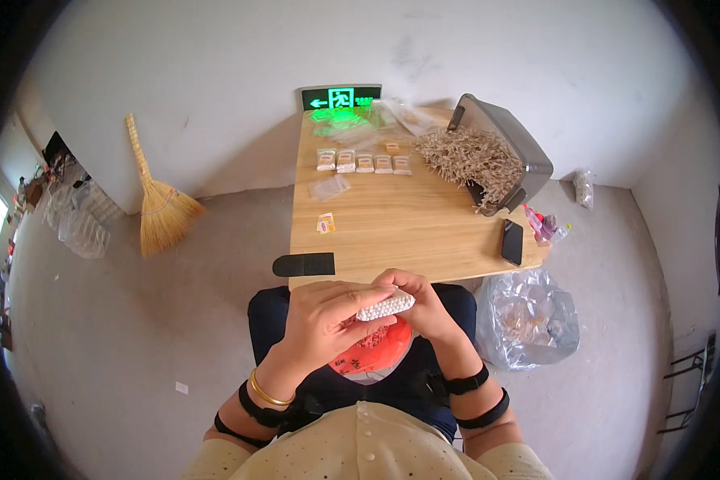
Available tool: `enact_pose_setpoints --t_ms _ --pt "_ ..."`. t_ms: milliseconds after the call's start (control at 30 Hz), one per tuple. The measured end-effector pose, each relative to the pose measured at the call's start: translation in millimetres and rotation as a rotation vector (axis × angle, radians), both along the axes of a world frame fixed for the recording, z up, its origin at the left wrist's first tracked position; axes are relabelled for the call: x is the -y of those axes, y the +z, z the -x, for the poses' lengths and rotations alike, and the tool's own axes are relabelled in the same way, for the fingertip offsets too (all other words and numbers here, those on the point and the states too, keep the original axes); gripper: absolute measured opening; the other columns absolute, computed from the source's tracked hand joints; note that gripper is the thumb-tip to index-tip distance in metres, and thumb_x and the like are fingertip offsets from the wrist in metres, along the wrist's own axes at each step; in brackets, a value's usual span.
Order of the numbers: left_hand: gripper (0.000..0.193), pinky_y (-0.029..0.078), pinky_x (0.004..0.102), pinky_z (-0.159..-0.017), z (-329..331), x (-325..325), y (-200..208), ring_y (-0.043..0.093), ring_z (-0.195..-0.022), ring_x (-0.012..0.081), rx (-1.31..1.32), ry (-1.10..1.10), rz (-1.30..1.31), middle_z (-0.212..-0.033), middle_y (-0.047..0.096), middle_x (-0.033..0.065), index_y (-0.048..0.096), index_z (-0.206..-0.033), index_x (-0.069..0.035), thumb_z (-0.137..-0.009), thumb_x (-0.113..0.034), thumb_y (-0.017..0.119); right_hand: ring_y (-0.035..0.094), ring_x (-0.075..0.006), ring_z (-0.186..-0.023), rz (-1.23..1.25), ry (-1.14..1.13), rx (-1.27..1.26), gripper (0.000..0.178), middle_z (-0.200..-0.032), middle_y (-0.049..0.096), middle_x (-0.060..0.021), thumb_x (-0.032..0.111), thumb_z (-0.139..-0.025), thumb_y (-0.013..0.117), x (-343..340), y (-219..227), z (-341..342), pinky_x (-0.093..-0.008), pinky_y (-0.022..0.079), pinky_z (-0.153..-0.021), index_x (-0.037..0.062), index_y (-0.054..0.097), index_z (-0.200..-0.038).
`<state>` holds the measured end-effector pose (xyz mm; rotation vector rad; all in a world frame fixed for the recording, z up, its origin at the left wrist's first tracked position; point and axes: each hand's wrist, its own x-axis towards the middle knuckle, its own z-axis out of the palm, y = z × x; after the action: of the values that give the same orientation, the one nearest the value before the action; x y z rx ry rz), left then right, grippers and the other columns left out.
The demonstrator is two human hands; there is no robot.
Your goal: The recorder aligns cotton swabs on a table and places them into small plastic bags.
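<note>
here, from the biggest thing down to the smallest
table [392, 232]: pale wooden top standing against the wall, its near edge just beyond the person's knees, so everything on it lies within reach
grey bin [508, 148]: tipped on its side at the far right corner, mouth turned toward the table's middle, likely so the contents can slide out
heap of thin sticks [468, 156]: tan, spilling from the bin's mouth onto the wood
clear plastic bag [528, 316]: on the floor at the person's right, just beside the table's near right corner, open and crumpled
broom [158, 204]: straw head down, handle leaning on the wall, well apart to the left
left hand [324, 316]: over the lap, fingers curled round the left end of the bundle, gripping it
right hand [424, 304]: closed on the bundle's other end, touching the left hand, so the bundle is steadied from both sides
orange bag [372, 352]: on the lap right under the hands, where anything dropped would land
bundle of white-tipped sticks [386, 305]: held between both hands just short of the table edge, its white tips facing the camera
phone [512, 242]: dark, flat near the table's right edge
row of small filled packets [363, 162]: five side by side at the far end, set out in a neat line
small flat packet [326, 223]: alone, left of the middle
</note>
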<state>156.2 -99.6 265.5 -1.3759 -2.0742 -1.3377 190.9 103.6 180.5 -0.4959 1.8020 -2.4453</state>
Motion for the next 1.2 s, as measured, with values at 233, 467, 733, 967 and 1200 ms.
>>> enact_pose_setpoints --t_ms 233,467,733,967,1200 --pt "0.039 0.060 0.0309 -0.070 2 -1 -1 0.076 -0.079 0.0225 -0.066 0.001 -0.015 -0.097 0.078 0.0085 0.076 -0.111 -0.008 -0.074 -0.015 0.089 0.063 -0.0080 -0.096 0.087 -0.010 0.070 0.012 -0.103 0.069 -0.0005 0.008 -0.098 0.068 4 1 0 -0.0258 0.051 -0.086 0.0024 0.066 -0.109" --pt "0.019 0.056 0.0247 -0.071 19 8 -25 0.073 -0.074 0.0161 0.294 0.150 -0.031 -0.086 0.076 0.0088 0.074 -0.100 -0.003 -0.085 -0.012 0.082 0.063 -0.0088 -0.096 0.114 -0.086 0.126 0.009 -0.100 0.068 -0.0009 0.004 -0.100 0.063 2 -4 3 -0.0276 0.051 -0.088 0.0035 0.064 -0.109" --pt "0.032 0.052 0.0225 -0.074 37 5 -96 0.063 -0.082 0.0050 1.138 -0.211 0.106 -0.091 0.071 0.0011 0.069 -0.105 0.000 -0.092 -0.026 0.081 0.061 -0.0090 -0.093 0.106 -0.278 0.208 0.018 -0.098 0.066 -0.0003 0.020 -0.105 0.061 -13 -32 18 -0.0274 0.050 -0.086 0.0023 0.062 -0.109" --pt "0.032 0.051 0.0229 -0.074 56 -13 -135 0.063 -0.086 0.0052 1.340 -0.069 -0.171 -0.098 0.071 0.0015 0.070 -0.115 -0.002 -0.093 -0.022 0.080 0.063 -0.0124 -0.110 0.137 -0.177 0.390 0.034 -0.117 0.066 -0.0059 0.023 -0.105 0.063 -5 -43 24 -0.0299 0.051 -0.099 -0.0018 0.059 -0.128" --pt "0.031 0.052 0.0229 -0.076 66 -26 -162 0.064 -0.090 0.0068 1.293 -0.071 -0.149 -0.100 0.070 0.0033 0.062 -0.115 -0.003 -0.095 -0.022 0.077 0.063 -0.0085 -0.091 0.031 -0.277 0.480 0.023 -0.102 0.069 -0.0021 0.018 -0.102 0.065 -7 -80 35 -0.0263 0.051 -0.084 -0.0005 0.065 -0.116"
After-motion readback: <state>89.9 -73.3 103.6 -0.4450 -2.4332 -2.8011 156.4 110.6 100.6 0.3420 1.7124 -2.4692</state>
